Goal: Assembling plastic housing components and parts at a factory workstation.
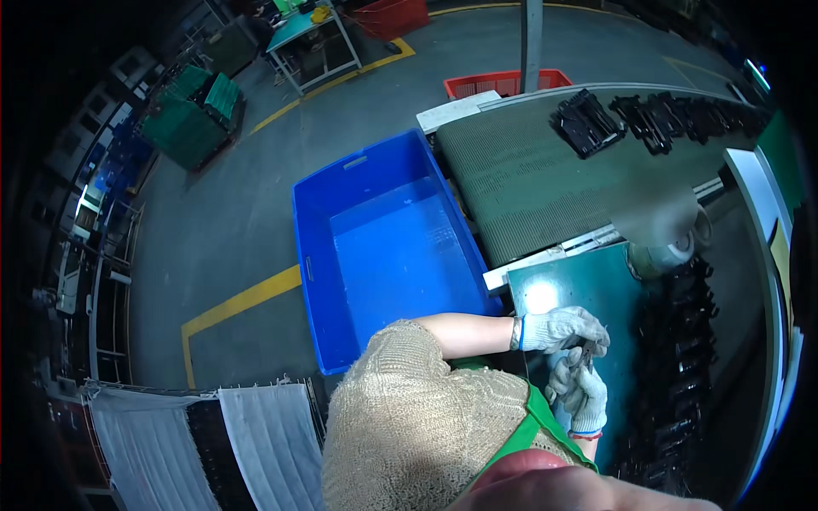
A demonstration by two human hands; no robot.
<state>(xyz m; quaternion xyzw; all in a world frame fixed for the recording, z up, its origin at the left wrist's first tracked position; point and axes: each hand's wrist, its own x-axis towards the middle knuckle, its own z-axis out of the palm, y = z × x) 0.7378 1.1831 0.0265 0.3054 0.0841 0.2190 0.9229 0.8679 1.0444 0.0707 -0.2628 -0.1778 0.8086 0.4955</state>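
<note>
My two hands meet over the green tabletop (622, 294), both in whitish knit work gloves. The left hand (564, 330), with a blue cuff, reaches in from the shoulder with its fingers curled. Just below it, the right hand (581, 395) has a red-edged cuff and bent fingers. Their fingertips come together around a small dark piece (588, 353), mostly hidden by the gloves, and I cannot make out what it is. Beside the hands lies a long row of black plastic-looking parts (677, 366).
A large blue bin (383, 145) stands left of the table. Beyond the table runs a green conveyor belt (511, 170) carrying black parts (588, 123). A blurred, pale round object (669, 226) is near the belt's edge. A grey post (531, 47) rises behind.
</note>
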